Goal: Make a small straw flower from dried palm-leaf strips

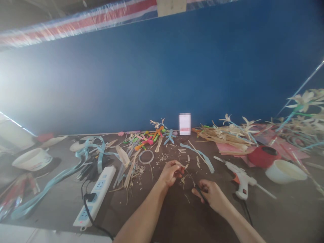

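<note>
My left hand [172, 172] is closed in a pinch over the middle of the table, holding a small pale strip of dried husk [186, 166]. To its right, my right hand [209, 195] is wrapped around dark-handled scissors [199, 192], whose thin blades point up and left toward the pinched strip. The fingers partly cover the handles, and I cannot tell whether the blades touch the strip. Around both hands lie small pale husk scraps [163, 157]. Beyond them are a light blue ribbon [202, 157] and a clear ring [146, 157].
A white power strip [97, 195] with a black cord lies left, near blue ribbon [48, 189] and a white bowl [32, 158]. On the right are a glue gun [240, 179], a cream cup [286, 172], a red tape roll [262, 157] and husk flowers [306, 101]. A blue panel [162, 74] stands behind.
</note>
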`<state>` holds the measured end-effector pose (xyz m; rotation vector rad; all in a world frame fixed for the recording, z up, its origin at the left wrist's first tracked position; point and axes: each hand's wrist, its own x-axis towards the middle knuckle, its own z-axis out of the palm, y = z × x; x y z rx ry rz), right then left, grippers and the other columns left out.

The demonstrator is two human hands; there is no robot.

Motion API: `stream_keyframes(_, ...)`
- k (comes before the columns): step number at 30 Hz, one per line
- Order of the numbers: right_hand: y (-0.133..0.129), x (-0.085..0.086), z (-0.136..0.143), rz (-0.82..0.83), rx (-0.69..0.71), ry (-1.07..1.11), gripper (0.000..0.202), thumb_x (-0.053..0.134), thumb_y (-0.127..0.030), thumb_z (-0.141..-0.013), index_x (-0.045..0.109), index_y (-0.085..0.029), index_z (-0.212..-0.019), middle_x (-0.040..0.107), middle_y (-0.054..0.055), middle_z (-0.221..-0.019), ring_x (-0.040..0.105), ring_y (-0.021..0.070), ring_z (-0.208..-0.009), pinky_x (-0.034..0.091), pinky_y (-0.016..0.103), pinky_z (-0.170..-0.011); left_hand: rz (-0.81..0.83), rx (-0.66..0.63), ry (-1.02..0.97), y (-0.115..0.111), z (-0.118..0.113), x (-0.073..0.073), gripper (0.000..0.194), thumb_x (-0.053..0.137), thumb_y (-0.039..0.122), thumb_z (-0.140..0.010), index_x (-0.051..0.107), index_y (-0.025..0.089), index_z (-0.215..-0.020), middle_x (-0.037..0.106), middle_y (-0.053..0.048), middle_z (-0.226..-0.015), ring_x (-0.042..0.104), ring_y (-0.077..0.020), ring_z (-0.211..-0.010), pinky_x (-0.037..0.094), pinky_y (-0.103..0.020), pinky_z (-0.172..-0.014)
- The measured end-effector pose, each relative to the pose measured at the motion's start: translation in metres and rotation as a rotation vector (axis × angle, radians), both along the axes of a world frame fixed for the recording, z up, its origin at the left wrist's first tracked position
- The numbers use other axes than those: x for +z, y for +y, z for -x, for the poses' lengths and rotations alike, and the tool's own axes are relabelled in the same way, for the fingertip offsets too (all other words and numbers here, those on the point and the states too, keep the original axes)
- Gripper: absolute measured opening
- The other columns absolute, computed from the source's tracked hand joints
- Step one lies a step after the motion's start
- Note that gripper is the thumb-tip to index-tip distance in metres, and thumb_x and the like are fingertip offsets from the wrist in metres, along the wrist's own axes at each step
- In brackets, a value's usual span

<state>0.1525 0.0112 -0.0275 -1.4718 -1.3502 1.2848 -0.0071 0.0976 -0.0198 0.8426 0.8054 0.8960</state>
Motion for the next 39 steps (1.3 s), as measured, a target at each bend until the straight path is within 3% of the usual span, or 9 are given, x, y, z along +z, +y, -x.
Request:
stream_keyframes(6,0.001,-0.003,-0.003,0.022,-0.051,-0.012,0.033,0.064,-0.035,-0.058,0.036,-0.019,-0.049,0.038,-0.009,-0.037,0.037,0.0069,-0.034,0.026,0.018,-0.035,-0.008,-0.007,0.016,0.000,0.001,-0.002,0.014,0.058,0.024,-0.058,0.051,0.012,-0.058,0.059,-0.004,-0.065,0.050,-0.0083,-0.051,0.034,-0.016,-0.040)
stream_keyframes(9,0.006,0.003,-0.003,-0.112,-0.154,-0.062,0.027,0.062,-0.034,-0.060,0.042,-0.019,-0.052,0.046,-0.006,-0.042,0.044,0.0093,-0.042,0.032,0.020,-0.042,-0.041,-0.041,0.035,-0.001,0.000,-0.002,0.015,0.059,0.026,-0.059,0.053,0.012,-0.060,0.059,-0.004,-0.064,0.050,-0.0082,-0.049,0.036,-0.017,-0.040)
stream_keyframes(12,0.014,0.008,0.003,-0.227,-0.240,-0.012,0.019,0.062,-0.031,-0.062,0.048,-0.018,-0.068,0.057,-0.001,-0.063,0.052,0.0123,-0.056,0.038,0.021,-0.052,-0.079,-0.086,0.085,-0.004,-0.002,-0.002,0.017,0.061,0.027,-0.058,0.054,0.012,-0.061,0.058,-0.003,-0.061,0.050,-0.0083,-0.047,0.036,-0.018,-0.040)
stream_keyframes(14,0.021,0.008,0.010,-0.263,-0.259,0.059,0.022,0.062,-0.029,-0.062,0.048,-0.018,-0.076,0.058,0.001,-0.070,0.053,0.0132,-0.060,0.040,0.023,-0.055,-0.113,-0.111,0.138,-0.006,-0.004,-0.001,0.018,0.063,0.027,-0.057,0.054,0.012,-0.061,0.056,-0.002,-0.057,0.049,-0.0080,-0.045,0.037,-0.018,-0.040)
stream_keyframes(18,0.029,0.000,0.021,-0.312,-0.285,0.127,0.023,0.062,-0.027,-0.061,0.045,-0.019,-0.075,0.054,0.000,-0.067,0.051,0.0115,-0.055,0.042,0.024,-0.054,-0.167,-0.143,0.203,-0.010,-0.007,-0.001,0.018,0.063,0.027,-0.057,0.053,0.013,-0.059,0.050,0.002,-0.049,0.045,-0.0063,-0.040,0.038,-0.018,-0.040)
stream_keyframes(25,0.032,-0.008,0.022,-0.310,-0.304,0.124,0.019,0.060,-0.025,-0.062,0.043,-0.019,-0.070,0.051,-0.002,-0.061,0.049,0.0110,-0.054,0.041,0.023,-0.053,-0.161,-0.147,0.241,-0.010,-0.007,-0.003,0.018,0.062,0.028,-0.058,0.054,0.013,-0.061,0.052,0.001,-0.050,0.046,-0.0070,-0.042,0.039,-0.018,-0.040)
stream_keyframes(32,0.031,-0.006,0.023,-0.276,-0.332,0.223,0.018,0.059,-0.026,-0.064,0.044,-0.019,-0.070,0.049,-0.003,-0.062,0.048,0.0110,-0.055,0.038,0.022,-0.051,-0.086,-0.101,0.128,-0.004,-0.003,-0.005,0.023,0.064,0.029,-0.057,0.055,0.011,-0.068,0.059,-0.004,-0.064,0.051,-0.0089,-0.049,0.040,-0.018,-0.040)
stream_keyframes(39,0.031,-0.002,0.026,-0.252,-0.335,0.296,0.018,0.061,-0.027,-0.063,0.046,-0.018,-0.068,0.049,-0.002,-0.062,0.047,0.0115,-0.057,0.038,0.022,-0.052,-0.093,-0.049,0.158,-0.004,-0.005,-0.006,0.020,0.063,0.026,-0.057,0.053,0.012,-0.065,0.056,-0.002,-0.057,0.052,-0.0095,-0.046,0.038,-0.017,-0.039)
